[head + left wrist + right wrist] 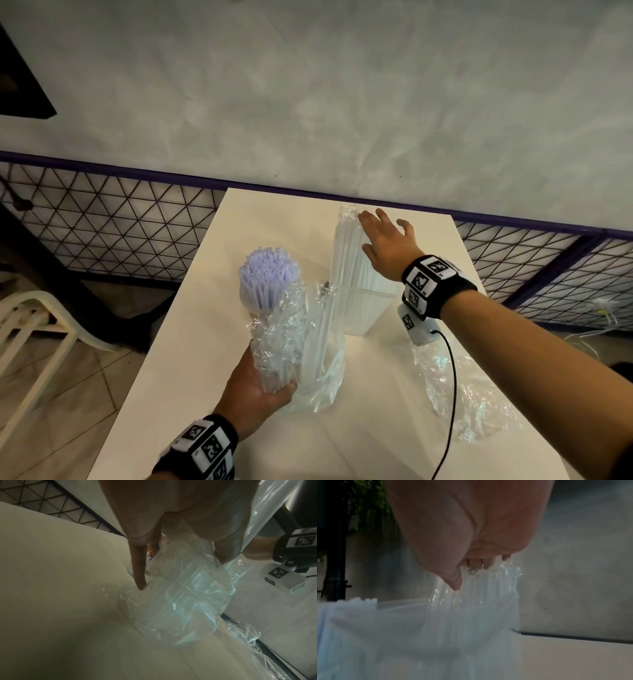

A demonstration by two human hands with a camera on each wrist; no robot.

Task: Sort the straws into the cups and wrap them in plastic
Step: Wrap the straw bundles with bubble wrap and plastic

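Left hand [255, 387] is nearest, at the near-left of the white table [164, 394]. Fingers and thumb curl round the base of a cup [274, 363] wrapped in crinkled clear plastic; the cup is tilted, top leaning away from the camera. Purple straws [269, 277] stick out of its top in a dense bunch, uncovered at the tips. Left wrist view: index finger [139, 572] extends down along the wrap [185, 595], the others press into the film.

Just right of that cup, touching it, a clear plastic bag [322, 373] stands with white straws inside; its twisted top [327, 289] sits near mid-table.

Near-right: a loose sheet of clear plastic [469, 394] lies flat on the table, a black cable [452, 383] crossing it.

Further back, a square clear container [370, 308] holds a tall pack of white straws [346, 253] sealed in plastic, standing upright.

Right hand [385, 241] is at the far end, fingers spread and straight, fingertips against the upper side of that tall pack. Right wrist view: fingertips [476, 562] meet the top of the film; the thumb [453, 580] lies against the pack, not clamped.

Behind the table: grey wall, wire-mesh panel [113, 219] with purple rail.
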